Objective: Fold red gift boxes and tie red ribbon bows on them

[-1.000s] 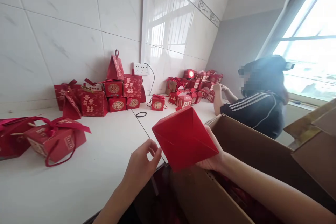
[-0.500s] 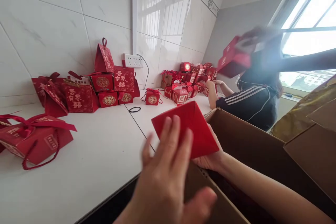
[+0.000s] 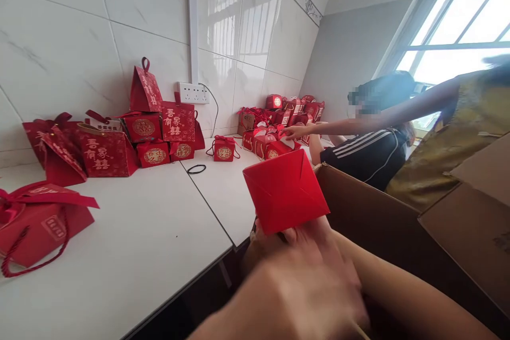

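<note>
A red folded-paper box (image 3: 286, 191) shows its flat side with crossing creases, tilted above the open carton. My right hand (image 3: 319, 231) is closed on it from below, partly covered by my other hand. In front of and just under the box, my left hand (image 3: 297, 292) is smeared by motion, and its fingers cannot be made out. Whether it touches the box is unclear.
A brown carton (image 3: 370, 212) stands at the right. Red gift boxes (image 3: 107, 151) line the white table (image 3: 131, 255) along the tiled wall, with another pile (image 3: 292, 111) farther back. A black band (image 3: 196, 169) lies mid-table. Another person's arm (image 3: 358, 123) reaches toward the pile.
My left hand has moved from the box's face to below it, baring the creases. The box has turned slightly. The other person's raised red box has come down, and that hand is at the pile.
</note>
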{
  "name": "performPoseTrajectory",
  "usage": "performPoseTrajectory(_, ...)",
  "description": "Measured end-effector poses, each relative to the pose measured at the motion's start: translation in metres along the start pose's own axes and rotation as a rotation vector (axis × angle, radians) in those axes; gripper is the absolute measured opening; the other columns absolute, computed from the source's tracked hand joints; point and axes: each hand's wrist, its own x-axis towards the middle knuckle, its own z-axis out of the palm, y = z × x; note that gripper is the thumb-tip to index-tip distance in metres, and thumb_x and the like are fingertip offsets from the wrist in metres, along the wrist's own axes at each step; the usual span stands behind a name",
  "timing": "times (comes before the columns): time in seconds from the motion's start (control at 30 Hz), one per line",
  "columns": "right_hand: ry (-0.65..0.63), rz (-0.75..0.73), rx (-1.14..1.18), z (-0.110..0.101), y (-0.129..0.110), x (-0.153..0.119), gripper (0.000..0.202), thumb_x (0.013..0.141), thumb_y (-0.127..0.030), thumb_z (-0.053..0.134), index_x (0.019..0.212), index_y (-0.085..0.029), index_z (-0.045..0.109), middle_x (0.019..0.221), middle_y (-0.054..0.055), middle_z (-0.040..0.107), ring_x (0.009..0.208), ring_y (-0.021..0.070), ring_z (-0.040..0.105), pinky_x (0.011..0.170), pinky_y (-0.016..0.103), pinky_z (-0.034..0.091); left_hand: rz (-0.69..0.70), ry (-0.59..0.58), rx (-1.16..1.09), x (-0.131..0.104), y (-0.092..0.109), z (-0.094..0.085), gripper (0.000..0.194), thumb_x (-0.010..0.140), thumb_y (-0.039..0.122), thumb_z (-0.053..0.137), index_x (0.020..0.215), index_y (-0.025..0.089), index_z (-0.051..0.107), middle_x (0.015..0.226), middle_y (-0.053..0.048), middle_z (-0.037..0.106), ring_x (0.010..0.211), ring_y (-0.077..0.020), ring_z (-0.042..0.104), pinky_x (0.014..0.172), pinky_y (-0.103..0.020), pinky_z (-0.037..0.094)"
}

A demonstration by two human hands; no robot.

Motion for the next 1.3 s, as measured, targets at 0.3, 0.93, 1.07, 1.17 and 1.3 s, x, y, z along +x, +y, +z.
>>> performPoseTrajectory(0.3,0.287,-0.719,-0.843,-0.027,-0.019,-0.008,0.065,0.068,-0.057,0.063,0.119,-0.021,0.047,0.122,0.010,0.052,0.112,0.0270,0.052,0.093,0.041,0.046,-0.049,0.056,-0.066,-0.022,-0.013,0.019,0.019,0.076,0.011,0.055,0.094,0.016,0.059,0.096,-0.004,0.071,0.101,-0.0198,0.062,0.087,-0.035,0.050)
performPoseTrajectory(0.93,0.715,-1.203,-2.115,-0.053,-0.033,-0.037,0.084,0.070,-0.037,0.068,0.139,-0.017,0.023,0.121,0.016,0.036,0.111,0.0299,0.047,0.085,0.048,0.052,-0.206,-0.027,-0.068,-0.041,-0.025,0.052,0.021,0.073,0.018,0.051,0.093,0.020,0.057,0.085,0.000,0.063,0.087,-0.0176,0.056,0.100,-0.039,0.028)
performPoseTrajectory(1.07,0.672,-1.311,-2.082,-0.068,-0.034,-0.038,0.088,0.070,-0.036,0.069,0.140,-0.020,0.018,0.124,0.015,0.035,0.114,0.0310,0.044,0.087,0.052,0.049,-0.266,0.153,-0.175,-0.036,-0.033,0.043,0.024,0.080,0.018,0.047,0.103,0.020,0.051,0.095,-0.004,0.059,0.092,-0.0169,0.054,0.089,-0.034,0.040)
performPoseTrajectory(1.17,0.567,-1.416,-2.033,-0.070,-0.031,-0.039,0.082,0.074,-0.041,0.064,0.140,-0.027,0.017,0.126,0.013,0.032,0.119,0.0326,0.041,0.090,0.056,0.045,-0.542,0.440,-0.071,-0.015,-0.044,0.031,0.033,0.081,0.027,0.053,0.112,0.020,0.044,0.105,-0.008,0.053,0.094,-0.0182,0.053,0.077,-0.032,0.046)
performPoseTrajectory(1.3,0.462,-1.442,-1.994,-0.070,-0.026,-0.042,0.068,0.079,-0.047,0.056,0.136,-0.036,0.020,0.130,0.010,0.030,0.123,0.0346,0.038,0.092,0.060,0.041,-0.697,0.364,-0.008,0.012,-0.051,0.026,0.031,0.079,0.030,0.060,0.106,0.020,0.048,0.087,-0.003,0.058,0.076,-0.0154,0.056,0.063,-0.028,0.046)
